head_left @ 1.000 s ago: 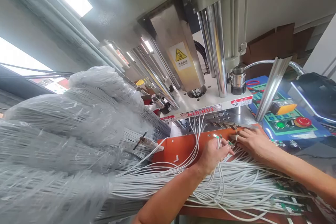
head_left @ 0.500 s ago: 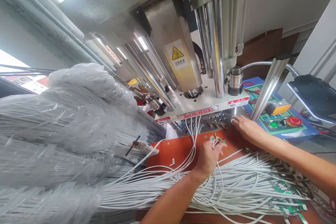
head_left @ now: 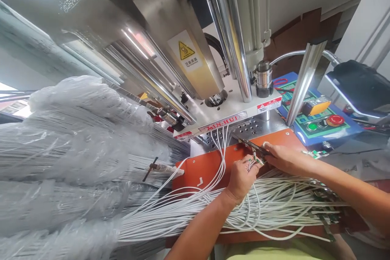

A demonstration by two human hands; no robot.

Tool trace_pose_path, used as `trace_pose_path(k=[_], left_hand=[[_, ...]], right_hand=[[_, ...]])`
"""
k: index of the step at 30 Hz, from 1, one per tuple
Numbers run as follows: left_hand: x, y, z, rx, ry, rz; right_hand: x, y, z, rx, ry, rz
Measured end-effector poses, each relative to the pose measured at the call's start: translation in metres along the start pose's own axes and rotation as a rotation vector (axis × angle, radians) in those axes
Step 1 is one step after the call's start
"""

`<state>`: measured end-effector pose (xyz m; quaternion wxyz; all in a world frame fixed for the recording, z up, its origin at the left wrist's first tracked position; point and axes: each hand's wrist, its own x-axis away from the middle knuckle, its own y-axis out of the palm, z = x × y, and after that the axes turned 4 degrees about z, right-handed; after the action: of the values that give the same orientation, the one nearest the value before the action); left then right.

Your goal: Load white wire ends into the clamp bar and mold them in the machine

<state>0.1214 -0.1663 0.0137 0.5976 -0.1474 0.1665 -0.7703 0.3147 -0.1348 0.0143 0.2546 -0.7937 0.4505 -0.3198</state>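
Observation:
My left hand is closed round several white cable ends with small green and metal connectors, over the orange board. Just right of it, my right hand grips a dark metal bar with small fittings along its side. The bar slants over the board's back edge and its left end lies at the perforated metal plate. Other white cables run from under the press head down to the left. A large bundle of white cables lies below my hands.
Plastic-wrapped cable bundles are piled at the left. A T-shaped handle stands near the board's left end. On the right are a blue control box with a red button, a metal post and a black lamp.
My right hand has drawn the metal bar forward from the perforated plate to beside my left hand. The view has shifted, and the press appears further left.

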Motion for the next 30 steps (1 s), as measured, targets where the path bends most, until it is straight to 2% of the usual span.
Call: trace_pose_path(k=[14, 23, 30], left_hand=[[0.0, -0.001, -0.001, -0.188, 0.107, 0.009], [0.0, 0.0, -0.003, -0.206, 0.131, 0.022], [-0.002, 0.001, -0.005, -0.284, 0.155, 0.089]], right_hand=[[0.0, 0.008, 0.003, -0.067, -0.045, 0.04], [0.002, 0.006, -0.001, -0.074, -0.051, 0.053], [0.002, 0.02, -0.005, -0.028, -0.032, 0.074]])
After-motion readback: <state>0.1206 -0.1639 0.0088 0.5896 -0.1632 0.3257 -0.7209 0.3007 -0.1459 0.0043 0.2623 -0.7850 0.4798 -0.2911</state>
